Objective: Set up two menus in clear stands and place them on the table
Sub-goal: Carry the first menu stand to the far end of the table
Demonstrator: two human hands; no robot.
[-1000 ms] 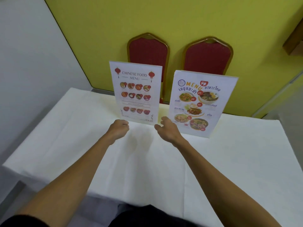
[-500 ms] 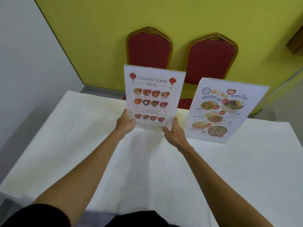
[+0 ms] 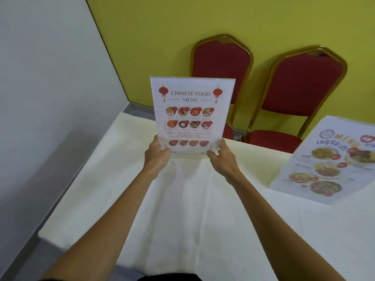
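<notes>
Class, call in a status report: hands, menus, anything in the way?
Left hand and right hand grip the Chinese food menu by its bottom corners, upright. Thai menu stands on the table, right. Nothing in the way.

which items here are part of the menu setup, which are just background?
In the job:
- Chinese food menu in its clear stand, gripped at the bottom corners by the left hand and right hand
- second menu with food photos in a clear stand, at the right
- table under a white cloth

Background:
- two red padded chairs with gold frames
- yellow wall
</notes>
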